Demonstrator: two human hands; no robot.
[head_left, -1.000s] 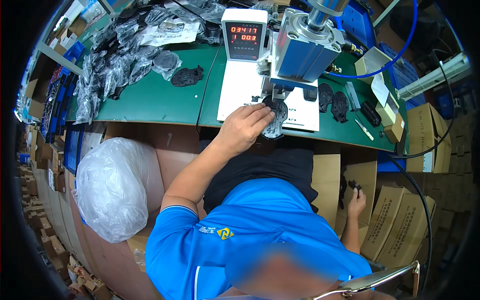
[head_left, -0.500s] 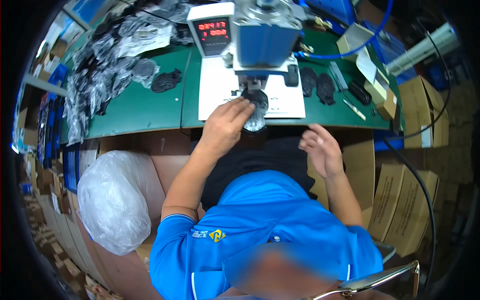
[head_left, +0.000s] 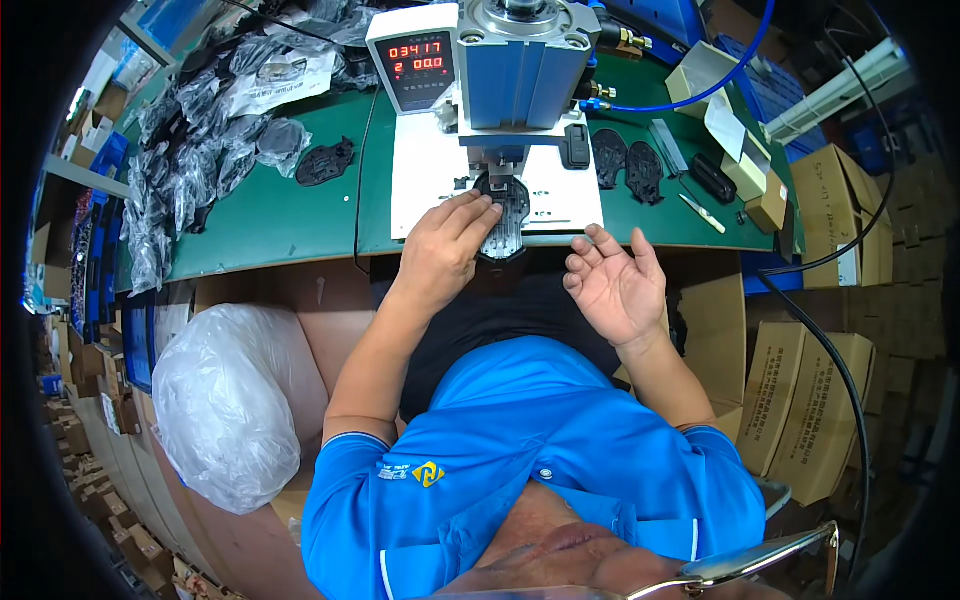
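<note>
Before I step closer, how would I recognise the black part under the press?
On the green table stands a blue-and-silver press with a white base. Beneath it, a black contoured plate juts past the base's front edge. Unlike the loose black plates on either side, it has the fingers of the left hand on it.

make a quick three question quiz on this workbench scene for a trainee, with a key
1. Which hand touches the flat black plastic plate at the blue-and-silver metal press?
2. True or false: the right hand is empty, fingers loosely curled.
3. Multiple choice: the bulging white translucent plastic bag is where?
a) on the person's left
b) on the person's right
c) on top of the press

Key: 1. The left hand. 2. True. 3. a
</note>
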